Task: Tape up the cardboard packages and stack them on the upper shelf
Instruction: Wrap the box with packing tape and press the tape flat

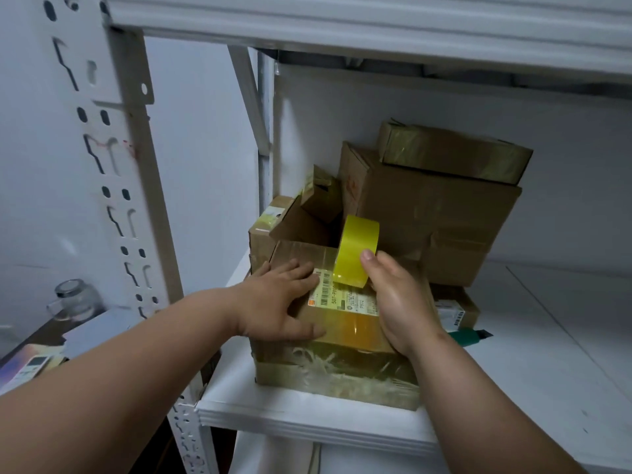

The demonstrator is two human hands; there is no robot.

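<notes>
A big brown box (pixel 337 367) sits near the front edge of the white shelf (pixel 307 417). On top of it is a smaller box (pixel 342 313) with a white label. The left hand (pixel 273 302) lies on this box with its fingers flat and spread. The right hand (pixel 396 299) holds a roll of yellow tape (pixel 357 251) standing on its edge on the box. Behind them, more brown boxes (pixel 434 213) are piled by the back wall.

Just left of the right hand (pixel 398 302) gripping the tape roll (pixel 357 251), the box's shipping label (pixel 342 297) read "507-P", the rest too small.
</notes>
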